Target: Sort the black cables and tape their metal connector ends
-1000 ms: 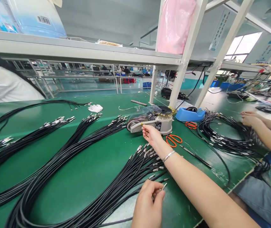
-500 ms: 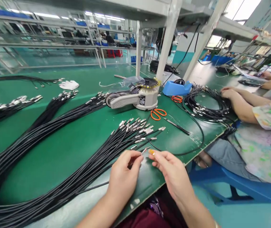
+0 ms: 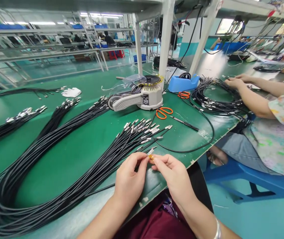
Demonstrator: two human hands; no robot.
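My left hand (image 3: 131, 173) is closed in a pinch on a black cable (image 3: 100, 190) close to its silvery connector end (image 3: 151, 151). In my right hand (image 3: 174, 176), thumb and forefinger grip a small piece of amber tape (image 3: 151, 157), which touches the cable just below the connector. The fingertips of both hands nearly meet, partly hiding the tape and cable. Just beyond them lies a thick bundle of black cables (image 3: 92, 169), its metal-tipped ends fanned out on the green table (image 3: 102, 136).
Behind the bundle stands a tape dispenser machine (image 3: 149, 98), with orange-handled scissors (image 3: 164, 113) and black tweezers (image 3: 184, 123) beside it. A blue tape holder (image 3: 183, 83) is farther back. At right, a co-worker's hands (image 3: 235, 83) touch coiled cables (image 3: 214, 104). A white glove (image 3: 71, 92) lies at left.
My right hand has moved left, bringing the amber tape from a small gap away onto the cable end. The co-worker's hands have shifted slightly. The whole view has tilted a little.
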